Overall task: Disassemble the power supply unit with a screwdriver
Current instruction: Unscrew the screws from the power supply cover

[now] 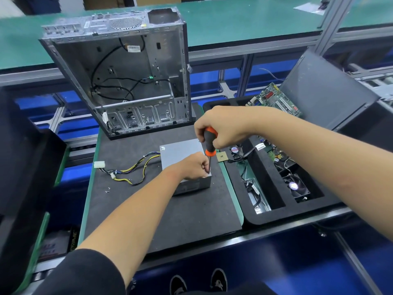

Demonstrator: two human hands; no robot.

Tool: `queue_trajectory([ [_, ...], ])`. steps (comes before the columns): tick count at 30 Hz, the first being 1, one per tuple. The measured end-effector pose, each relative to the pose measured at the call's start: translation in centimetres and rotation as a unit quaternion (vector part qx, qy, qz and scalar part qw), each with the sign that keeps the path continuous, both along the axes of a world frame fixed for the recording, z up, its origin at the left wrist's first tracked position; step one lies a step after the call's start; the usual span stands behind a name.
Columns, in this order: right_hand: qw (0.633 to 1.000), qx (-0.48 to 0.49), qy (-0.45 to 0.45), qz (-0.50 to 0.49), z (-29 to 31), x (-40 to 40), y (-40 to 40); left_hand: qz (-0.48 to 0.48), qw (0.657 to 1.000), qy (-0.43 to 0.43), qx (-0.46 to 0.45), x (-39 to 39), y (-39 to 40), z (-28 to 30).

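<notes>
A grey metal power supply unit [180, 152] lies on the black mat [161, 220] in the middle of the bench. Its yellow and black cable bundle [136, 169] trails off to the left. My right hand [221, 128] grips the orange and black handle of a screwdriver [209, 143] held upright, its tip down at the unit's near right top corner. My left hand [194, 167] rests on top of the unit and pinches the screwdriver's shaft near the tip.
An empty computer case [127, 81] stands open behind the unit. A black foam tray [265, 211] at the right holds fans, cables and a motherboard [276, 99]. A CPU chip [222, 156] lies at the mat's right edge. Small loose screws [108, 189] lie at the left.
</notes>
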State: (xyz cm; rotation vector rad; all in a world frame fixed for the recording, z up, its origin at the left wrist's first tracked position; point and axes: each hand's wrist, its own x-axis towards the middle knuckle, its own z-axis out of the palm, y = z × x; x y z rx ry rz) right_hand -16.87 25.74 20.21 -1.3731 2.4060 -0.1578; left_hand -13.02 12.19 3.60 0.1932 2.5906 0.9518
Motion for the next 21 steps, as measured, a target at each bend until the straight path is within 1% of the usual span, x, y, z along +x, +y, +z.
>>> queue_trajectory([
  [2,1.0,0.014,0.021,-0.011,-0.22,0.19,-0.06,-0.002,1.0,0.0,0.0,0.03,0.07,0.04],
  [5,0.987,0.063,0.145,-0.034,-0.87,0.23,-0.36,-0.001,1.0,0.0,0.001,0.04,-0.01,-0.08],
  [6,0.983,0.065,0.172,-0.03,-1.01,0.24,-0.47,-0.003,1.0,0.001,-0.002,0.03,-0.03,-0.13],
  [7,0.982,0.061,0.177,-0.024,-1.07,0.24,-0.46,-0.005,1.0,0.004,-0.004,0.02,-0.06,-0.21],
  [8,0.985,0.058,0.164,-0.016,-1.05,0.15,-0.49,-0.005,1.0,0.008,-0.004,0.0,-0.07,-0.29],
  [11,0.996,0.025,0.086,0.027,-0.47,-0.06,-0.14,-0.007,1.0,0.019,-0.007,0.08,-0.16,-0.35],
  [14,0.998,0.017,0.039,0.035,-0.19,-0.05,0.31,-0.008,1.0,0.016,-0.005,0.01,-0.18,-0.42],
  [16,0.998,0.026,0.058,0.018,-0.44,0.1,0.25,-0.011,1.0,0.011,-0.003,-0.04,-0.19,-0.4],
  [19,0.995,0.057,0.074,-0.036,-0.68,0.0,-0.06,-0.013,1.0,0.009,-0.003,-0.1,-0.2,-0.49],
  [21,0.995,0.052,0.081,-0.035,-0.79,-0.1,-0.15,-0.015,1.0,0.013,-0.008,-0.12,-0.22,-0.59],
])
